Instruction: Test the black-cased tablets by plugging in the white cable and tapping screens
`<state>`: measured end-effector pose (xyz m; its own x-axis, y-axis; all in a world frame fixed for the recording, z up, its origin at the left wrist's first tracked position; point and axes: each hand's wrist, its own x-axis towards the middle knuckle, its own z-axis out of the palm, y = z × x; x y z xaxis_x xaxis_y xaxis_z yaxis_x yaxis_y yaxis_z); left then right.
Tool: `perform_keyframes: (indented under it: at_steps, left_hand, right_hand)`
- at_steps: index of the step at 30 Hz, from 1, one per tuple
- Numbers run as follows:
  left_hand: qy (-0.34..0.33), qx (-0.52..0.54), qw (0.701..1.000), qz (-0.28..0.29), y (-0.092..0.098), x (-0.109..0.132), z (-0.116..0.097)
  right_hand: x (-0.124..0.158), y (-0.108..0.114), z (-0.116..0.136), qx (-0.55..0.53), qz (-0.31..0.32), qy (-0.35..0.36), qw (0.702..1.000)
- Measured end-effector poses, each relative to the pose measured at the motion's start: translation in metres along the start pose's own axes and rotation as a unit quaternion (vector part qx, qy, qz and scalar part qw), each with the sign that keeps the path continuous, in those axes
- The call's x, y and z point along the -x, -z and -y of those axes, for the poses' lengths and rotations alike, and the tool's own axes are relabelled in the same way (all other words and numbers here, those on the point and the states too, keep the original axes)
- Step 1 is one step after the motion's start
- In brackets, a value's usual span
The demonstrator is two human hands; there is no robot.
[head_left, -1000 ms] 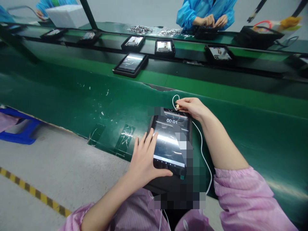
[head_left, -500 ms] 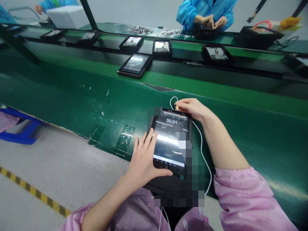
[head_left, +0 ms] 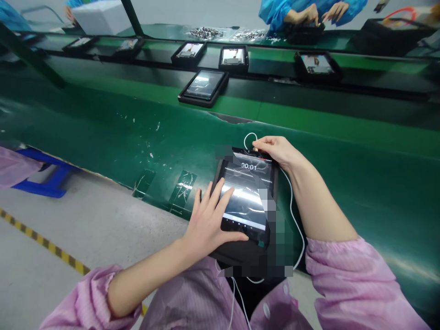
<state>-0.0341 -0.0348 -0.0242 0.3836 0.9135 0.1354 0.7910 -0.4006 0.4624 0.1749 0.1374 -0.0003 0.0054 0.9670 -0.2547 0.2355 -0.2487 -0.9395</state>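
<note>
A black tablet [head_left: 245,195] in a dark case lies at the near edge of the green table, its lit screen reading 00:01. My left hand [head_left: 209,220] rests spread over the screen's left side, fingers apart, thumb along the lower edge. At the tablet's top right edge, my right hand [head_left: 275,149] pinches the end of a white cable [head_left: 292,206]. The cable loops above the tablet and runs down its right side. Blurred blocks hide part of the tablet's right side and lower corner.
Another lit tablet [head_left: 203,87] lies on the green conveyor [head_left: 247,107]. Behind it are several open devices, small metal parts [head_left: 206,33] and a white foam box [head_left: 102,17]. A person in blue sleeves works across the line. A blue stool [head_left: 51,181] stands at the left.
The view has shifted slightly, so the background sits differently. My left hand stays spread on the screen and my right hand remains at the top edge with the cable end. The person's hands across have parted slightly.
</note>
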Motion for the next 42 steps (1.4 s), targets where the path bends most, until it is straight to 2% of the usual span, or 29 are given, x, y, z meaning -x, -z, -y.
perform_keyframes:
  at_steps: [8,12,14,16,17,18,19,20,21,22,24,25,27,30,32,37,40,42]
  left_hand:
    - [0.020,-0.003,1.000,-0.003,0.004,-0.006,-0.005]
    - [0.041,0.012,0.999,0.008,0.006,-0.007,-0.006]
    - [0.056,0.022,0.998,0.023,0.007,-0.008,-0.006]
    - [0.066,0.035,0.997,0.034,0.007,-0.009,-0.005]
    - [0.069,0.044,0.996,0.037,0.007,-0.010,-0.005]
    - [0.069,0.057,0.995,0.039,0.008,-0.010,-0.004]
    - [0.069,0.072,0.994,0.042,0.008,-0.011,-0.003]
    - [0.069,0.089,0.993,0.046,0.008,-0.011,-0.002]
    - [0.070,0.106,0.991,0.049,0.008,-0.011,-0.001]
    - [0.071,0.120,0.989,0.051,0.009,-0.010,0.000]
    - [0.074,0.136,0.986,0.053,0.009,-0.010,0.000]
    - [0.079,0.137,0.986,0.052,0.010,-0.010,-0.001]
    - [0.085,0.132,0.986,0.051,0.010,-0.010,-0.002]
    - [0.078,0.126,0.988,0.051,0.010,-0.009,-0.002]
    - [0.071,0.124,0.989,0.046,0.009,-0.009,-0.002]
    - [0.070,0.127,0.988,0.044,0.009,-0.008,0.000]
    - [0.068,0.141,0.986,0.048,0.010,-0.007,0.000]
    - [0.072,0.145,0.986,0.049,0.010,-0.007,0.000]
  right_hand:
    - [0.001,-0.007,-0.004,0.061,-0.052,0.047,0.996]
    - [0.002,-0.007,-0.001,0.139,-0.073,0.079,0.984]
    - [0.023,-0.002,0.005,0.178,-0.105,0.113,0.972]
    - [0.065,0.005,0.011,0.181,-0.130,0.177,0.959]
    - [0.092,0.008,0.012,0.166,-0.117,0.216,0.955]
    - [0.121,0.010,0.010,0.145,-0.046,0.257,0.954]
    - [0.151,0.011,0.006,0.128,0.077,0.287,0.946]
    - [0.180,0.010,-0.002,0.118,0.230,0.300,0.918]
    - [0.205,0.006,-0.014,0.125,0.331,0.272,0.895]
    - [0.226,0.001,-0.028,0.142,0.374,0.231,0.887]
    - [0.254,-0.014,-0.060,0.170,0.404,0.150,0.886]
    - [0.261,-0.022,-0.075,0.163,0.409,0.122,0.890]
    - [0.266,-0.038,-0.101,0.131,0.379,0.107,0.910]
    - [0.266,-0.057,-0.125,0.108,0.302,0.134,0.938]
    - [0.265,-0.066,-0.133,0.116,0.266,0.153,0.944]
    - [0.258,-0.074,-0.136,0.129,0.262,0.193,0.937]
    - [0.259,-0.063,-0.125,0.156,0.255,0.243,0.923]
    - [0.264,-0.053,-0.111,0.134,0.246,0.267,0.922]
